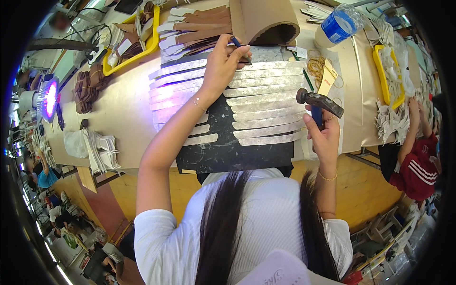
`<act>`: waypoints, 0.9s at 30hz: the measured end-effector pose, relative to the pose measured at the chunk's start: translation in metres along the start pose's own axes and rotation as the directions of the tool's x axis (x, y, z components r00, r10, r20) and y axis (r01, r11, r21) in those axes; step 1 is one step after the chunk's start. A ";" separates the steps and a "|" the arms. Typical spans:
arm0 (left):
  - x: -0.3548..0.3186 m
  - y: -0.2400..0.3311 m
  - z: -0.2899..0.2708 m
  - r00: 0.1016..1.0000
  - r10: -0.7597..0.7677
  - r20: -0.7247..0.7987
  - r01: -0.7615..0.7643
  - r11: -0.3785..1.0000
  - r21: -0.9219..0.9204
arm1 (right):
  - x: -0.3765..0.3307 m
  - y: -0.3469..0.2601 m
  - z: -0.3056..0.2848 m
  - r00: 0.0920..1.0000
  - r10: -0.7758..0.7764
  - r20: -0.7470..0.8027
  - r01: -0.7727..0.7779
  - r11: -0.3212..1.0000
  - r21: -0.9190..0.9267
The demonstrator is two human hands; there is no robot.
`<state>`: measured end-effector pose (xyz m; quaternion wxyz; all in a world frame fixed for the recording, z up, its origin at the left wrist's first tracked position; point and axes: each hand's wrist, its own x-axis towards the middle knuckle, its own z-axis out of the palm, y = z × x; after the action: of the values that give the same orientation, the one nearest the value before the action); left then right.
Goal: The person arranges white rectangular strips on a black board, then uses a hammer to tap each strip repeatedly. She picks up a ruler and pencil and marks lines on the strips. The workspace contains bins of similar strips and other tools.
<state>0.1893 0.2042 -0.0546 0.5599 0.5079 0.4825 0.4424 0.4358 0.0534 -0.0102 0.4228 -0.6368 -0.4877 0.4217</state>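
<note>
Pale strips (pixel 266 101) at twelve o'clock are apparently being marked, a pen-like tool (pixel 235 42) pinched in the left hand (pixel 222 61), a hammer (pixel 326 103) gripped in the right hand (pixel 327 137); steady aim seems needed next.

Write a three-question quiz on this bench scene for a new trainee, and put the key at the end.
1. Fill in the blank: the right hand holds a ____.
2. True or false: the left hand is empty.
3. Multiple choice: how are the pale strips laid out on the black mat?
A) in one round heap
B) in two side-by-side columns
C) in a single column

Key:
1. Hammer.
2. False; it grips a slim dark blue tool.
3. B.
</note>
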 end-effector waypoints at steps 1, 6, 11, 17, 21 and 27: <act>0.001 -0.001 -0.001 1.000 -0.006 0.026 0.006 1.000 0.024 | 0.000 -0.005 0.000 0.999 0.039 0.003 -0.039 0.999 0.013; -0.001 -0.001 -0.001 0.999 0.020 0.026 -0.021 0.999 0.035 | 0.006 0.001 -0.001 1.000 0.008 0.019 -0.009 0.999 0.042; -0.004 -0.002 0.000 0.998 0.062 0.030 -0.065 0.991 0.120 | 0.009 -0.002 0.000 0.998 -0.001 0.056 -0.001 1.000 0.026; -0.014 0.001 0.007 0.932 0.339 0.129 -0.349 0.743 0.571 | 0.032 -0.036 0.010 0.994 0.020 0.111 0.039 0.860 -0.508; -0.012 -0.005 0.009 0.853 0.500 0.151 -0.483 0.647 0.590 | 0.045 -0.078 0.030 0.911 -0.404 0.083 0.395 0.796 -0.458; -0.014 0.006 0.010 0.857 0.466 0.220 -0.496 0.630 0.597 | 0.067 -0.072 0.041 0.739 -0.639 0.214 0.659 0.619 -0.427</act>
<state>0.1971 0.1897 -0.0472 0.2267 0.7859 0.4369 0.3742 0.3889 0.1365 0.0378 0.3658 -0.4922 -0.7808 0.1201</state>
